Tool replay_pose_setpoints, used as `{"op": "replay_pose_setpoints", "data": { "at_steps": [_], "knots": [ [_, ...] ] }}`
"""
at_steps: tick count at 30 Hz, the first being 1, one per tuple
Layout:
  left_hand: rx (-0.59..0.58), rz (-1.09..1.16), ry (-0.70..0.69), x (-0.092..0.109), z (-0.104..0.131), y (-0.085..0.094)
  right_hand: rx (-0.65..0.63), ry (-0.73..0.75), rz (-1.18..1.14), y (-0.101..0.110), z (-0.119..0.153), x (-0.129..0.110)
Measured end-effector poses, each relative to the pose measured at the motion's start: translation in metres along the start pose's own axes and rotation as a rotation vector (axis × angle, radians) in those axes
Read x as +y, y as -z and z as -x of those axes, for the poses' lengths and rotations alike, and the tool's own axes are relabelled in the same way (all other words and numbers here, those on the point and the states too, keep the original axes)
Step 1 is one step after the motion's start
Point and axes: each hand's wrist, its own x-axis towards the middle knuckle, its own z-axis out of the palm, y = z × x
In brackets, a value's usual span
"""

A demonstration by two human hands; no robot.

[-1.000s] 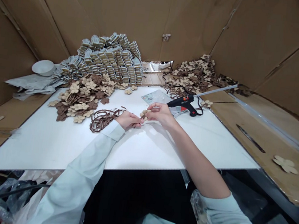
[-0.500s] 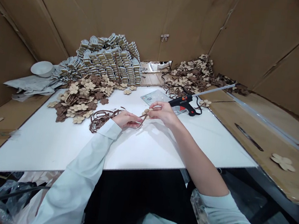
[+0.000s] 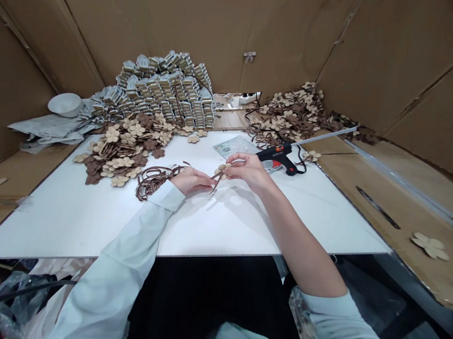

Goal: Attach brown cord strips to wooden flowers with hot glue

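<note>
Over the middle of the white board, my right hand (image 3: 247,170) pinches a small beige flower cutout (image 3: 222,170) between thumb and fingers. My left hand (image 3: 191,180) is closed on a thin brown cord (image 3: 216,181) that meets the flower; how the two are joined is too small to tell. Beside my left wrist lies a loose bundle of brown cords (image 3: 150,183). Just beyond my right hand, a black glue gun (image 3: 279,155) rests on a printed card (image 3: 229,146), with a long clear glue stick (image 3: 325,136) sticking out of its back.
A heap of beige and brown flowers (image 3: 123,147) lies left, before stacked small packs (image 3: 170,92). More flowers with cords (image 3: 290,111) are piled back right. On the right-hand cardboard are a blade-like tool (image 3: 378,208) and a single flower (image 3: 430,246). A white bowl (image 3: 65,105) stands far left.
Almost nothing differs. My left fingers have shifted very slightly along the cord, while my right hand keeps its pinch on the flower.
</note>
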Motion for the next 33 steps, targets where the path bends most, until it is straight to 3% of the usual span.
{"op": "replay_pose_setpoints", "data": {
  "at_steps": [4, 9, 13, 17, 33],
  "knots": [
    [-0.047, 0.107, -0.120, -0.004, -0.003, -0.004, -0.013, -0.002, 0.014, -0.002, 0.000, 0.001],
    [0.055, 0.032, -0.314, -0.011, -0.009, -0.004, -0.081, -0.010, 0.052, -0.007, 0.002, 0.003],
    [0.140, -0.114, -0.385, -0.010, -0.007, -0.005, -0.108, 0.021, 0.087, -0.008, 0.003, 0.005],
    [0.213, -0.161, -0.408, -0.009, -0.007, -0.004, -0.092, 0.092, 0.168, -0.007, 0.001, 0.008],
    [0.159, -0.017, -0.386, -0.015, -0.012, -0.002, -0.163, 0.181, 0.181, -0.002, -0.002, 0.012]
  ]
}}
